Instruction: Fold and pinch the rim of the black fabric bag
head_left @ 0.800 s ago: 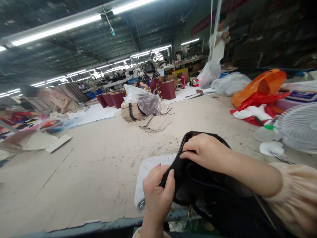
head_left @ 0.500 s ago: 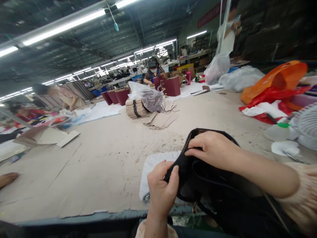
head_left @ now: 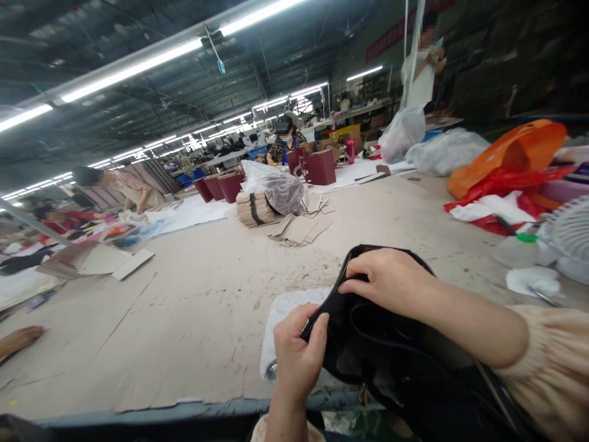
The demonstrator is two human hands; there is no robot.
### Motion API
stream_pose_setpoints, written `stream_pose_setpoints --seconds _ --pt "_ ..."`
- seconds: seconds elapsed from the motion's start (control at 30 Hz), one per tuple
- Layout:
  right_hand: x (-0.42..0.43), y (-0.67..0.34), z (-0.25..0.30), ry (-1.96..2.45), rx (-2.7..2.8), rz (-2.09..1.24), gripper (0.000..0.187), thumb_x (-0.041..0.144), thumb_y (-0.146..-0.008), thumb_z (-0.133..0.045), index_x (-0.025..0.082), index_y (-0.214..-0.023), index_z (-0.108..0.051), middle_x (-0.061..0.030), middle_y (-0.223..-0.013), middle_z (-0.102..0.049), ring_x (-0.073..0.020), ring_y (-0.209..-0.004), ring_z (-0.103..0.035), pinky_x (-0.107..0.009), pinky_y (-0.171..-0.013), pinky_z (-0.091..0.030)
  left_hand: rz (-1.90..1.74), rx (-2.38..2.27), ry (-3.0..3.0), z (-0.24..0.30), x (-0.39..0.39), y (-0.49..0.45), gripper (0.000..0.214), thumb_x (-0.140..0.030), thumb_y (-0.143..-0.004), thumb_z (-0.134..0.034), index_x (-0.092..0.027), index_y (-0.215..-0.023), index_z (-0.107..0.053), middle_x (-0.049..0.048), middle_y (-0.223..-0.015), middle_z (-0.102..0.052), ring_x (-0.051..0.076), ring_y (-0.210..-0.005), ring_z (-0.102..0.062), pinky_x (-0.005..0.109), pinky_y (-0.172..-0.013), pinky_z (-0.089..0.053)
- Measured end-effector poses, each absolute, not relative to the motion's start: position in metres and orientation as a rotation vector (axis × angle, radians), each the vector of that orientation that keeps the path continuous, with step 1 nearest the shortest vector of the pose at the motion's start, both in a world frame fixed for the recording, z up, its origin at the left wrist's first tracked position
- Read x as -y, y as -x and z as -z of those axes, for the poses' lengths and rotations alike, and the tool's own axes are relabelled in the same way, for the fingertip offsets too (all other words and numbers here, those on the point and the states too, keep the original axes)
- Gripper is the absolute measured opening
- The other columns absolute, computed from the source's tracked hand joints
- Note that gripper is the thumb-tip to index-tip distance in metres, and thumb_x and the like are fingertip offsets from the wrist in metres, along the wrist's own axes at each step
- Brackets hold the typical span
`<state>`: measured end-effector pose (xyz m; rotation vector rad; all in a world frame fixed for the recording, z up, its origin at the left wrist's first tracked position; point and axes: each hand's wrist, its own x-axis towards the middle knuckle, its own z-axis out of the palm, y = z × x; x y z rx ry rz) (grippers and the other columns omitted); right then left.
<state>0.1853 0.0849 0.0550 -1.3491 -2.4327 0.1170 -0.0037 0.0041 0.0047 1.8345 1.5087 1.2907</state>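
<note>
A black bag [head_left: 381, 350] lies at the table's front edge, its opening facing up and partly spread. My left hand [head_left: 300, 344] pinches the near left end of its rim between thumb and fingers. Higher along the same rim, my right hand [head_left: 391, 279] is closed on the edge, thumb inside the opening and fingertips pressed against it. The bag's lower part hangs over the front edge in shadow. Beneath the bag and my left hand, a white pad [head_left: 280, 307] shows on the table.
On the paper-covered table [head_left: 184, 319] lie a bundle of card strips [head_left: 255, 209], loose card pieces [head_left: 299, 230] and maroon bags [head_left: 317, 167]. To the right are an orange bag [head_left: 510, 153], a green-capped bottle [head_left: 519, 245] and a white fan [head_left: 573, 236]. Another person's hand [head_left: 21, 341] rests at left.
Both hands keep their hold on the black bag's rim; my right hand has shifted slightly left. The whole view has tilted a little, and the hand at far left reaches slightly further in.
</note>
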Motion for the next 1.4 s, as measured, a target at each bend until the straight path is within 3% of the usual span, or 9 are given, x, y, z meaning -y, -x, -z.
stream_pose_setpoints --seconds 0.07,0.2,0.3,0.6,0.7,0.97,1.4 --pt "-0.083 -0.188 -0.057 1.418 2.338 -0.139 0.020 0.045 -0.075 -0.065 0.025 -0.080 -0.064 0.0030 -0.072 -0.067 -0.0159 -0.066 -0.060 -0.027 -0.056 -0.034 -1.309 -1.479 -1.874 -0.005 -0.004 0.004 0.016 -0.025 -0.084 -0.056 -0.017 -0.083 -0.070 0.0030 -0.074 -0.070 0.015 -0.067 -0.064 0.024 -0.061 -0.048" --pt "-0.068 -0.189 -0.064 1.378 2.289 -0.335 0.047 0.040 -0.069 -0.071 0.023 -0.111 -0.058 0.0046 -0.069 -0.066 -0.0146 -0.061 -0.059 -0.025 -0.054 -0.035 -1.307 -1.426 -2.003 -0.016 0.002 0.021 0.015 -0.024 -0.084 -0.057 -0.017 -0.084 -0.071 0.0052 -0.083 -0.073 0.019 -0.079 -0.068 0.029 -0.074 -0.053" --pt "-0.054 -0.182 -0.069 1.256 2.329 -0.460 0.055 0.041 -0.070 -0.070 0.025 -0.121 -0.056 0.0035 -0.071 -0.067 -0.0161 -0.065 -0.061 -0.025 -0.057 -0.037 -1.200 -1.438 -2.101 -0.032 0.008 0.045 0.016 -0.025 -0.083 -0.057 -0.018 -0.086 -0.072 0.0061 -0.087 -0.074 0.022 -0.091 -0.068 0.033 -0.083 -0.053" --pt "-0.058 -0.147 -0.063 1.095 2.443 -0.478 0.046 0.033 -0.076 -0.063 0.022 -0.120 -0.060 -0.0014 -0.078 -0.070 -0.0176 -0.071 -0.064 -0.026 -0.063 -0.042 -0.811 -1.566 -1.879 -0.045 0.013 0.075 0.016 -0.025 -0.083 -0.052 -0.016 -0.084 -0.065 0.0002 -0.071 -0.063 0.013 -0.065 -0.056 0.021 -0.058 -0.045" --pt "-0.064 -0.147 -0.062 1.117 2.444 -0.439 0.047 0.032 -0.075 -0.064 0.021 -0.121 -0.060 -0.0022 -0.079 -0.070 -0.0184 -0.071 -0.064 -0.027 -0.063 -0.042 -0.811 -1.671 -1.867 -0.040 0.013 0.064 0.015 -0.023 -0.082 -0.050 -0.016 -0.085 -0.063 -0.0010 -0.071 -0.061 0.013 -0.068 -0.055 0.022 -0.059 -0.043" --pt "-0.063 -0.155 -0.064 1.162 2.429 -0.382 0.043 0.034 -0.076 -0.063 0.023 -0.118 -0.062 -0.0023 -0.082 -0.071 -0.0183 -0.074 -0.064 -0.026 -0.063 -0.042 -1.059 -1.691 -1.897 -0.027 0.014 0.041 0.025 -0.034 -0.085 -0.054 -0.018 -0.092 -0.071 0.0038 -0.083 -0.071 0.018 -0.078 -0.062 0.028 -0.071 -0.048" --pt "-0.076 -0.149 -0.056 1.223 2.432 -0.360 0.043 0.039 -0.074 -0.065 0.030 -0.116 -0.064 -0.0016 -0.089 -0.072 -0.0202 -0.081 -0.064 -0.027 -0.066 -0.042 -1.069 -1.750 -1.809 -0.016 0.008 0.042 0.025 -0.036 -0.084 -0.057 -0.017 -0.081 -0.072 0.0018 -0.072 -0.068 0.015 -0.069 -0.059 0.023 -0.063 -0.044"
